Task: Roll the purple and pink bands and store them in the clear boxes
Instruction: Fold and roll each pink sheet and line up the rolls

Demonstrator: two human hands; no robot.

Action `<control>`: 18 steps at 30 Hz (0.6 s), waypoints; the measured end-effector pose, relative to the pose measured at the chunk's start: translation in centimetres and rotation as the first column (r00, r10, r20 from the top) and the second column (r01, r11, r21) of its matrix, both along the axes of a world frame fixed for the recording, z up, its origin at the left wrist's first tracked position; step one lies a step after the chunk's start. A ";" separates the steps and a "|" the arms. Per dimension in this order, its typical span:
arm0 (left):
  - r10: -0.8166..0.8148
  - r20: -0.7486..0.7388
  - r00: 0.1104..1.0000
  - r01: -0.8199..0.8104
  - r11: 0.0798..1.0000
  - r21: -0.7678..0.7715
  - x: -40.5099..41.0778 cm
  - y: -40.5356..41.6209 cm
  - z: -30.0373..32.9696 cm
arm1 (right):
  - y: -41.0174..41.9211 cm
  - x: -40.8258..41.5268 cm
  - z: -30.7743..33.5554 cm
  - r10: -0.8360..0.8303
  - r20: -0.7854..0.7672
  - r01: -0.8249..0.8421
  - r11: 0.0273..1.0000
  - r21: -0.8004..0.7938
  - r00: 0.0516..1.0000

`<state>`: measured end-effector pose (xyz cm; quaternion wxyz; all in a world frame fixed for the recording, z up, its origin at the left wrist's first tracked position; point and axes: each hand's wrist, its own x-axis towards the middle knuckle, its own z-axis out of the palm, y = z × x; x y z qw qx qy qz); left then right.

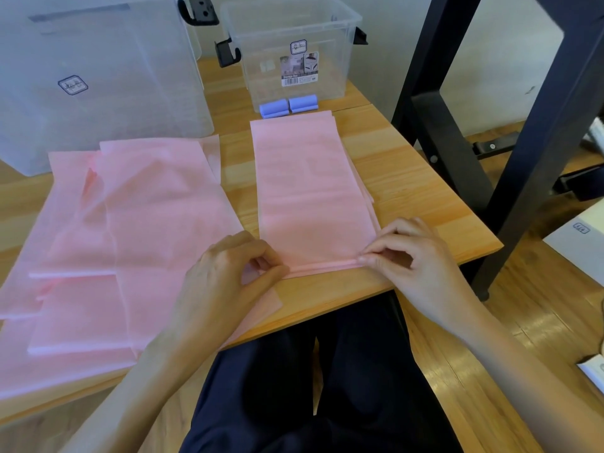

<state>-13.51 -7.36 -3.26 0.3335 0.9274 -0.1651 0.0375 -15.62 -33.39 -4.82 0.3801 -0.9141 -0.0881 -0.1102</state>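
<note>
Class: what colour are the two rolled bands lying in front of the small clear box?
Purple, a light bluish shade: the two rolled bands, clearest in the head view.

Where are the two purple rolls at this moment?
The two purple rolls lie side by side inside the small clear box, at the table's far edge, just beyond the pink band being rolled.

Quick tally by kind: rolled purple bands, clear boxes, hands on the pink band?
Rolled purple bands: 2
Clear boxes: 2
Hands pinching the pink band: 2, left hand, right hand
Total: 6
</note>
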 end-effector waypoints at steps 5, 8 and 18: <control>0.069 0.003 0.998 -0.069 0.992 0.109 0.9 -0.5 0.1 | 0.9 0.8 0.6 -0.079 -0.045 0.072 0.987 -0.143 0.996; 0.098 0.122 0.988 -0.119 0.976 0.180 0.8 -1.0 0.1 | 1.3 0.6 0.3 -0.117 0.038 0.122 0.982 -0.147 0.992; -0.066 0.122 0.990 0.055 0.995 0.088 0.0 0.4 -0.5 | -0.3 0.1 -0.4 -0.012 0.062 0.012 1.000 -0.011 0.998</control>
